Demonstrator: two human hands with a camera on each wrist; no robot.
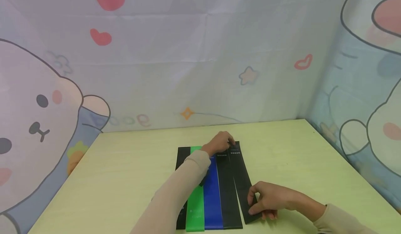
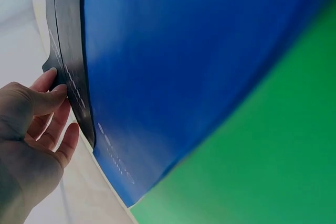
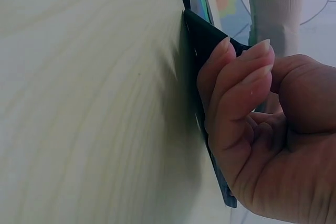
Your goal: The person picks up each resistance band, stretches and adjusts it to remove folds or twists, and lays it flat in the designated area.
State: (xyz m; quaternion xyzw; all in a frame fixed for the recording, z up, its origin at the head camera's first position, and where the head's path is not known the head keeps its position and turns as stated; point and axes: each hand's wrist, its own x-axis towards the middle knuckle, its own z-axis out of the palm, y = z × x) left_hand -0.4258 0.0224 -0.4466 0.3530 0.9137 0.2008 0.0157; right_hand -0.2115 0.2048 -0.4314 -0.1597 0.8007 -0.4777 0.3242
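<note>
Flat resistance bands lie side by side on the table. The rightmost black band point(image 1: 240, 169) slants away from its neighbour, leaving a narrow wedge of table toward the near end. At its far end my left hand point(image 1: 219, 142) pinches the edge between thumb and forefinger, the other fingers loosely bent, as the left wrist view shows. My right hand point(image 1: 270, 198) grips the near end of this band, with its fingers point(image 3: 231, 95) curled at the edge, close over the tabletop. To its left lie another black band point(image 1: 228, 192), a blue band point(image 1: 213, 195) and a green band point(image 1: 195, 209).
Another black band point(image 1: 182, 157) lies leftmost, partly hidden by my left sleeve point(image 1: 175, 192). The pale table point(image 1: 125, 164) extends to both sides. Behind it hangs a printed cloth backdrop point(image 1: 156, 77), with more cartoon cloth at the left and right.
</note>
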